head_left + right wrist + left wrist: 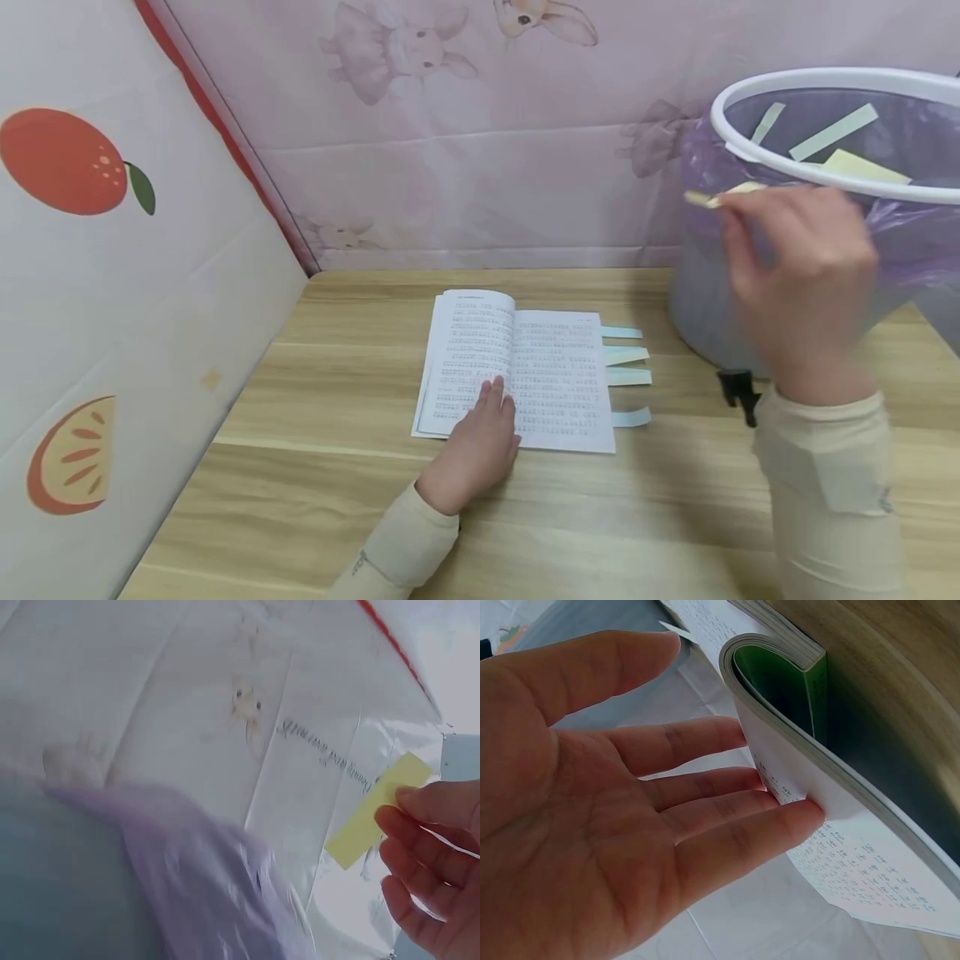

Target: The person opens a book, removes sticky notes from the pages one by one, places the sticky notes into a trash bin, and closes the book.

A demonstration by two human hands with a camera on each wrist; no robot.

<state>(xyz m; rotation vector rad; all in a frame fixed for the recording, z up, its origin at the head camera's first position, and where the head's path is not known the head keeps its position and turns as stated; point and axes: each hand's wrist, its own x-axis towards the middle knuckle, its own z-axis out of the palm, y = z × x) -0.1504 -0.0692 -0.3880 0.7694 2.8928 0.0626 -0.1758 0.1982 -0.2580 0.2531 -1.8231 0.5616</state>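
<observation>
An open book (558, 383) with printed pages lies on the table, several pale blue and green sticky tabs (628, 377) jutting from its right edge. My left hand (480, 450) rests its outstretched fingers on the left page near the fold. In the left wrist view, the fingertips of the left hand (622, 802) press the curved page of the book (870, 862), whose green cover shows inside the curl. Up at the right, my right hand (806, 258) pinches a yellow sticky tab (379, 811) between thumb and forefinger, in front of the bin's rim in the head view.
A grey bin (697, 308) with a purple liner bag (697, 162) and white rim ring (723, 108) stands at the back right. Inside lie paper strips (836, 133) and a yellow note (862, 167). A printed curtain (450, 192) backs the wooden table (322, 358).
</observation>
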